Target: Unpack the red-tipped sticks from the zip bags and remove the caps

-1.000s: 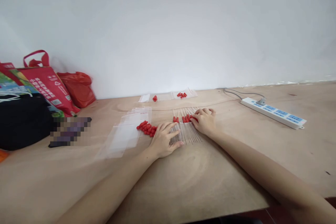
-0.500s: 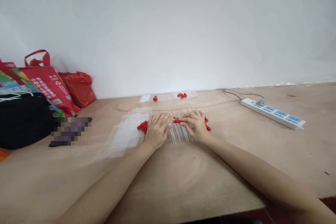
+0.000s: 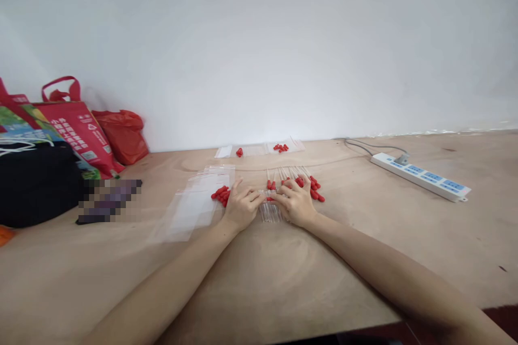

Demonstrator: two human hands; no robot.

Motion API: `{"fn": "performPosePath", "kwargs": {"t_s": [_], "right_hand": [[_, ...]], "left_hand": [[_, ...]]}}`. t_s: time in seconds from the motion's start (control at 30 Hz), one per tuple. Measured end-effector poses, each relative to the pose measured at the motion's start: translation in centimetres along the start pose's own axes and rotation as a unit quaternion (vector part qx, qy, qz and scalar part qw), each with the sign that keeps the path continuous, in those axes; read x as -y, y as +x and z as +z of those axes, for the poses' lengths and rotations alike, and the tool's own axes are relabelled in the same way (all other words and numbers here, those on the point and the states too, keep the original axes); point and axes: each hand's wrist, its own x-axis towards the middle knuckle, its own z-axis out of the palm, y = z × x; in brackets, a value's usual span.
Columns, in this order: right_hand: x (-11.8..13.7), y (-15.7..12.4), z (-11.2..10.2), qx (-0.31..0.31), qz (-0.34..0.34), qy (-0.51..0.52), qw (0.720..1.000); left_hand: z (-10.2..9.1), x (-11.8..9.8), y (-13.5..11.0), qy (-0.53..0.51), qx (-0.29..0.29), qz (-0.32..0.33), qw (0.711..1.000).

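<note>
My left hand and my right hand meet over a row of clear glass dropper tubes. Between the fingertips is a small red rubber bulb, pinched by my right hand. The left fingers are closed on what looks like the clear tube at its end; its detail is small and partly covered. Just beyond, droppers with red bulbs lie side by side, their thin stems pointing at the wall. A pile of loose red bulbs sits against the left hand, partly hidden by it.
Clear zip bags lie to the left. Bags holding red bulbs rest near the wall. A white power strip with a cable is at right. A phone-like blurred object, a black bag and red bags stand left.
Both hands have come slightly nearer to me. The right hand has drawn back from the row of red-bulbed droppers, so more of them show. A red bulb is now between the fingertips.
</note>
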Motion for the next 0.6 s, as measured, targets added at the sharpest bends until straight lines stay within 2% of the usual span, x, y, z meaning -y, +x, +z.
{"fn": "performPosePath", "kwargs": {"t_s": [0.33, 0.6], "right_hand": [[-0.28, 0.05, -0.44, 0.039, -0.014, -0.015, 0.999], [-0.54, 0.22, -1.00, 0.070, -0.025, 0.009, 0.997]], "left_hand": [[-0.03, -0.09, -0.21, -0.040, 0.009, -0.021, 0.999], [-0.03, -0.46, 0.00, -0.040, -0.003, -0.006, 0.999]]}}
